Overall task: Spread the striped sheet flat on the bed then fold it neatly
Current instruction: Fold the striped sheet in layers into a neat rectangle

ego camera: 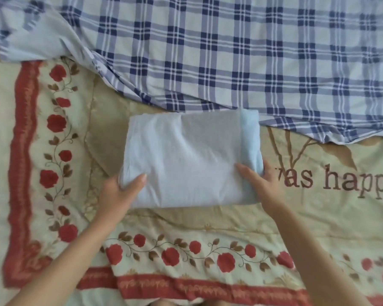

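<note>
A floral quilt (318,228) is covering the bed, with a checked sheet (230,51) lying across its far edge. The folded pale-blue sheet (186,160) is sitting mid-bed, with no stripes showing on it. The left hand (119,193) is gripping its near-left corner, thumb on top and fingers tucked under, while the right hand (259,186) is clasping the near-right corner likewise. The folding looks nearly done, so both hands should be working level, squaring the edges and pressing out the centre wrinkle before letting go.
</note>
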{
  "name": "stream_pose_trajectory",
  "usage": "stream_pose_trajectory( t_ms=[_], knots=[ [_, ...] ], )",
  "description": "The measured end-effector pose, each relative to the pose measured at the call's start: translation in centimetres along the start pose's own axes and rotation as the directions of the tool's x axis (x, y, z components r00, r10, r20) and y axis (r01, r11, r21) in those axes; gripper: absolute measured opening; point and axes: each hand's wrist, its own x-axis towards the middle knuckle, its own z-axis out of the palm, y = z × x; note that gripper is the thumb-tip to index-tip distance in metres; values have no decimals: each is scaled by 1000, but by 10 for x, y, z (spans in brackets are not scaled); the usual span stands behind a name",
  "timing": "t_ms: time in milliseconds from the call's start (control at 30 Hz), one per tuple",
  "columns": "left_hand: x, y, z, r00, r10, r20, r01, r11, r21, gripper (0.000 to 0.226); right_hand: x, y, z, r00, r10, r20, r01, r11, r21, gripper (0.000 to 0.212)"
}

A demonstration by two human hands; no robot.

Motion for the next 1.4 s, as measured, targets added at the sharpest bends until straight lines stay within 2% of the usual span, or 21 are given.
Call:
stream_pose_trajectory(
  t_ms=[67,133,200,267,367,500,633,767,833,900,933,967,1000,1067,1100,1133,1200,1267,1300,1333,1400],
  knots=[
    [-27,-40,-3,983,-181,18,179,980,85,45,-18,27,8,990,121,72,-115,990,-81,30],
    [-37,-66,2,949,-314,19,307,936,170,36,-21,45,18,978,191,83,-176,971,-159,30],
    [-38,-76,10,961,-275,-33,277,945,172,34,-14,48,22,980,193,50,-174,951,-254,60],
    [-32,-72,18,964,-246,-104,255,964,75,36,-5,44,22,983,186,-8,-178,926,-333,80],
    [-12,-54,20,951,-275,-145,246,951,-188,50,1,31,22,999,-1,-36,-11,945,-326,75],
    [14,-42,16,981,-86,-176,57,985,-162,79,10,7,34,976,-215,-19,202,941,-272,50],
    [34,-37,15,963,79,-258,-103,991,-81,57,27,-3,42,963,-248,-106,208,932,-298,34],
    [52,-44,31,928,94,-359,-53,991,123,29,58,-1,61,968,-187,-165,94,887,-453,44],
    [56,-39,37,891,78,-446,20,977,212,33,70,-2,70,948,-223,-229,63,833,-550,46],
    [54,-34,40,825,186,-533,41,922,386,37,76,-3,74,929,-269,-253,54,776,-628,44],
    [51,-32,43,797,305,-521,1,863,505,41,79,-3,75,929,-269,-255,41,759,-650,43],
    [45,-28,47,790,443,-423,-96,771,629,45,80,-3,74,932,-253,-259,21,752,-658,44],
    [38,-27,53,796,561,-227,-232,628,743,49,81,-6,74,937,-222,-269,-15,744,-668,45],
    [26,-37,69,798,581,157,-413,338,846,59,81,-14,79,933,-205,-297,-86,673,-735,41],
    [25,-44,74,821,525,225,-413,274,869,64,78,-18,85,920,-257,-296,-79,618,-782,33],
    [28,-49,76,849,476,229,-384,258,887,68,71,-22,91,908,-339,-246,-13,565,-825,30],
    [35,-55,78,880,432,197,-335,271,902,74,54,-19,105,832,-555,9,287,416,-863,52],
    [43,-54,80,878,434,200,-333,255,908,77,42,6,104,699,-632,335,526,137,-839,51],
    [47,-50,80,877,432,209,-332,231,915,79,40,17,99,687,-589,426,544,28,-838,52],
    [48,-53,79,880,428,208,-329,233,915,80,41,31,94,702,-534,470,544,-24,-839,55],
    [51,-53,81,873,441,207,-342,254,905,80,50,36,89,748,-506,429,502,10,-865,59]
  ],
)
